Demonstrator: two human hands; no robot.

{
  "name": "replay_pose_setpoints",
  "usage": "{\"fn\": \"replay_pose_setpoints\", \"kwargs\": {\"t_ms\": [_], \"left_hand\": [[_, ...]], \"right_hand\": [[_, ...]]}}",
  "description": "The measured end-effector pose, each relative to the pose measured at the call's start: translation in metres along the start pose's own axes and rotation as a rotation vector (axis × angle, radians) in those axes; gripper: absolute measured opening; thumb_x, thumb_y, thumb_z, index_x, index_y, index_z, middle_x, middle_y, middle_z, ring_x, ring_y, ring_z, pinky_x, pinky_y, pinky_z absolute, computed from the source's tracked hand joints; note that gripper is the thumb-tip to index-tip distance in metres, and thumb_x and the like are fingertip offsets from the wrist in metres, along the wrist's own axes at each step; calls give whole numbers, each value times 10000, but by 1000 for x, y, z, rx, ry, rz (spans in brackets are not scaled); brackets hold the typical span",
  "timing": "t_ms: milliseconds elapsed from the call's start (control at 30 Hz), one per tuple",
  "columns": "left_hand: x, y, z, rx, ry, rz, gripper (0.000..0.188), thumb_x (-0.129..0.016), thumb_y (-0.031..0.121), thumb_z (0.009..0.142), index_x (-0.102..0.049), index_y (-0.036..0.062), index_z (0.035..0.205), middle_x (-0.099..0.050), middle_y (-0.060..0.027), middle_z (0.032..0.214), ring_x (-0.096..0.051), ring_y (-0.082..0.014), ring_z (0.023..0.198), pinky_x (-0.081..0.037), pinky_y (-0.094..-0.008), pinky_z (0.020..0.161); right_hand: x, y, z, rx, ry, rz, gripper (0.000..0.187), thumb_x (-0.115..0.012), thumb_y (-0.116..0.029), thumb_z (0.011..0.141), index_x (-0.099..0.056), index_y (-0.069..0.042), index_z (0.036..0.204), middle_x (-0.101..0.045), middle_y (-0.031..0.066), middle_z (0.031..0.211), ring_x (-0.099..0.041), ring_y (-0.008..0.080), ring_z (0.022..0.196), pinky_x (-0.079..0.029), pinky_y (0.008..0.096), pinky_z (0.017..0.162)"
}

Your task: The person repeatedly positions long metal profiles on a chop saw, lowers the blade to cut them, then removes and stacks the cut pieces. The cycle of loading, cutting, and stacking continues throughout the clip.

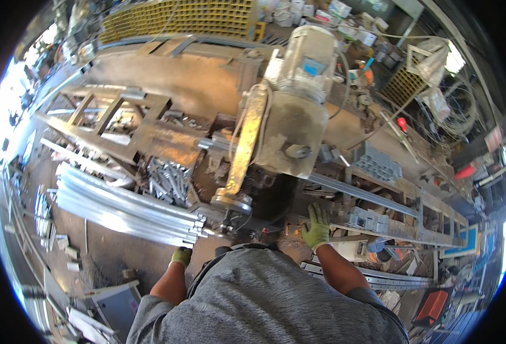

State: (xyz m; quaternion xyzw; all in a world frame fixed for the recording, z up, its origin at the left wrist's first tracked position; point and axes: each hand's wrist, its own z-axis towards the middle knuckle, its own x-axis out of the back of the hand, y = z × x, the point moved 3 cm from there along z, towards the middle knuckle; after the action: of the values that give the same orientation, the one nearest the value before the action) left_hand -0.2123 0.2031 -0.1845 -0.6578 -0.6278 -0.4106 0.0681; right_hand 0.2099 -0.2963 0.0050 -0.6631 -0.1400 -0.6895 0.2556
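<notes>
My right hand (317,226), in a yellow-green work glove, is open with its fingers stretched forward over the machine's near edge. To its left stands a large cutting machine with a grey motor (306,63) and a worn yellow arm (246,143). A long grey metal profile (368,194) lies along the bench and passes behind the machine's head. My left hand (181,256), gloved alike, hangs low beside the right ends of a bundle of shiny metal bars (121,206). Its fingers are hidden, so I cannot tell whether it touches a bar.
Short cut metal pieces (170,180) are heaped behind the bars. Stacked grey pieces (376,162) and a smaller stack (369,219) sit to the right. A rusty frame (112,123) extends left. Yellow grating (178,20) stands at the back; an orange-red item (432,307) lies lower right.
</notes>
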Motion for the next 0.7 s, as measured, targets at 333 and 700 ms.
{"fn": "replay_pose_setpoints", "kwargs": {"t_ms": [333,700], "left_hand": [[-16,-15,6,84,-30,-60,686,-735,572,1122,-825,63,1573,-854,-270,1530,-797,-434,1472,-614,-516,1244],[-12,-11,-9,72,23,-78,658,-740,556,1103,-847,53,1514,-882,-274,1442,-835,-440,1391,-638,-511,1185]], "right_hand": [[-1,-5,2,53,74,17,1021,-886,-309,969,-491,-129,1894,-458,175,1977,-430,468,1802,-278,654,1507],[-6,-7,5,99,118,-10,1006,-881,-317,955,-521,-115,1873,-475,183,1966,-416,486,1809,-272,651,1509]]}}
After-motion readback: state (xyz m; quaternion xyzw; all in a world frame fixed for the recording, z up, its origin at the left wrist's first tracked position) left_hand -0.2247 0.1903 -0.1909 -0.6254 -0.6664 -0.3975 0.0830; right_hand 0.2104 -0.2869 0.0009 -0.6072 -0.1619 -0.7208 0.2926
